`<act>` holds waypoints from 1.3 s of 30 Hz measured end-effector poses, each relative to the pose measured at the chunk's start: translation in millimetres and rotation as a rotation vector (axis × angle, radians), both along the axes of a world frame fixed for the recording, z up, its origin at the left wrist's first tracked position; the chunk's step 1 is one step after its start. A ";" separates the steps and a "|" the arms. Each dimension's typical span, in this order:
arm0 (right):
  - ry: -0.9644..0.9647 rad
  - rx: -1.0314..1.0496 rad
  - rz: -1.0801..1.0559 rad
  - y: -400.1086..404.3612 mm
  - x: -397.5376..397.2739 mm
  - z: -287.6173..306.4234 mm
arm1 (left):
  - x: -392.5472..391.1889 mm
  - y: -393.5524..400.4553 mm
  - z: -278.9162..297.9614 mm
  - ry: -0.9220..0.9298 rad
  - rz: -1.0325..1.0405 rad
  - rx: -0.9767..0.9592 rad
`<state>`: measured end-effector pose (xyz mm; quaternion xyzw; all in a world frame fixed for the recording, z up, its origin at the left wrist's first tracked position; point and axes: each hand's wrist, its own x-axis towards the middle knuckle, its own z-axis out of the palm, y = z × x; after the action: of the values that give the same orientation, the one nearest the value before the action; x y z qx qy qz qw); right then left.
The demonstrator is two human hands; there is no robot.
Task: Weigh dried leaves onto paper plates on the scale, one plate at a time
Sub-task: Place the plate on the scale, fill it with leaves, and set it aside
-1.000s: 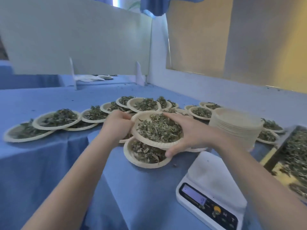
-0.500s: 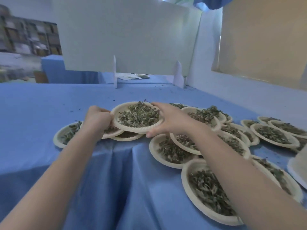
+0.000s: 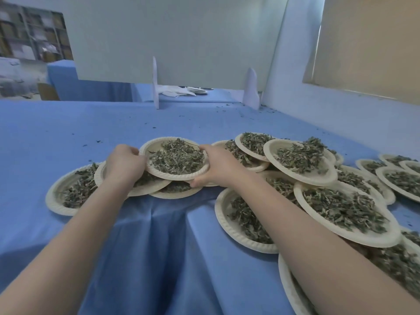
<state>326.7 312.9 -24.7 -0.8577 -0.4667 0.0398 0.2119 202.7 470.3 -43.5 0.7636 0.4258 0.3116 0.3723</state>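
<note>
Both hands, left hand (image 3: 123, 163) and right hand (image 3: 219, 165), are pinching the rim of a leaf-filled round cream paper plate (image 3: 176, 159), adding it to the many filled plates (image 3: 318, 194) (scale out of view).

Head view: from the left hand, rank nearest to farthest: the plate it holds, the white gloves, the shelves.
1. The plate, gripped at its rim by the left hand.
2. The white gloves, far across the table behind the divider.
3. The shelves, upper-left background.

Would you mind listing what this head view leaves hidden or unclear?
- Scale: out of frame.
- Held plate: whether it rests on the plates beneath; its rim hides the contact.
- Left hand fingertips: curled out of sight.
- Nearest plate: cut by the bottom edge, covered by the right forearm.
- Shelf contents: blurred.
</note>
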 end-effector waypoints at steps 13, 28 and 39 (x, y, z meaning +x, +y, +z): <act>0.034 0.069 0.014 -52.5 -36.3 39.1 | -8.9 -83.0 40.0 -0.026 -0.120 0.289; -0.177 0.088 -0.310 -332.2 -29.8 107.9 | 54.7 -383.7 105.7 -0.070 -0.679 0.337; -0.106 0.005 -0.679 -523.9 17.8 84.4 | 139.8 -550.7 87.1 0.093 -0.901 0.422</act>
<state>344.5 -210.9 59.8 -0.9644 -0.1652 -0.0788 0.1908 342.5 -80.4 43.7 0.9434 -0.0026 0.1647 0.2878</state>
